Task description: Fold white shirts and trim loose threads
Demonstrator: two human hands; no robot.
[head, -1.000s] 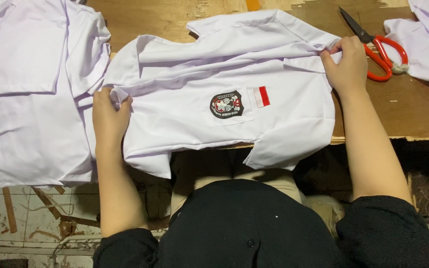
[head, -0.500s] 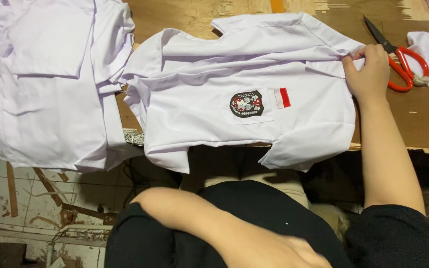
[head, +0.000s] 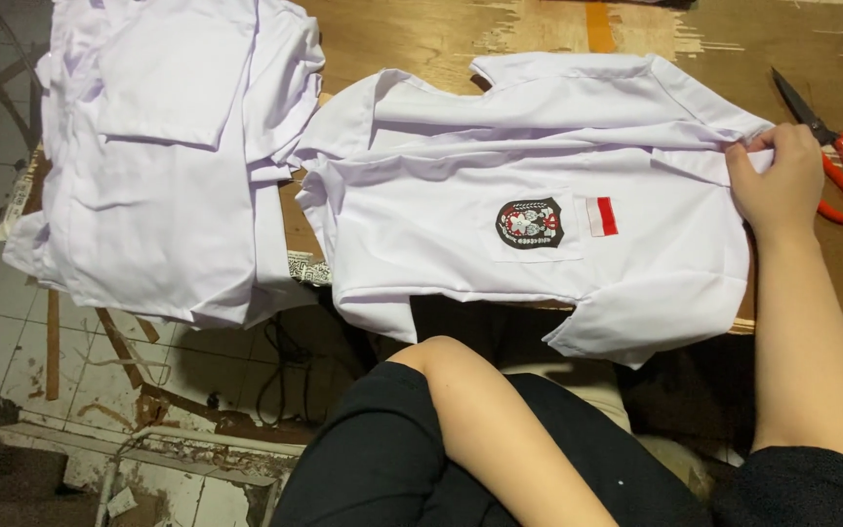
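Observation:
A white short-sleeved shirt [head: 461, 195] lies flat on the wooden table [head: 421, 39], its chest pocket bearing a dark round badge [head: 529, 222] and a small red-and-white patch [head: 602, 216]. My right hand [head: 778, 181] pinches the shirt's collar end at the right, fingers closed on the cloth. My left forearm [head: 500, 429] is pulled back over my lap, bent at the elbow; the left hand itself is out of the picture.
A stack of white shirts [head: 168, 146] lies to the left, hanging over the table edge. Red-handled scissors [head: 836, 161] rest on the table just right of my right hand. Below the table edge are tiled floor and scrap wood.
My left hand has let go of the shirt's left sleeve and drawn back toward my lap, out of view. The right hand stays on the collar end.

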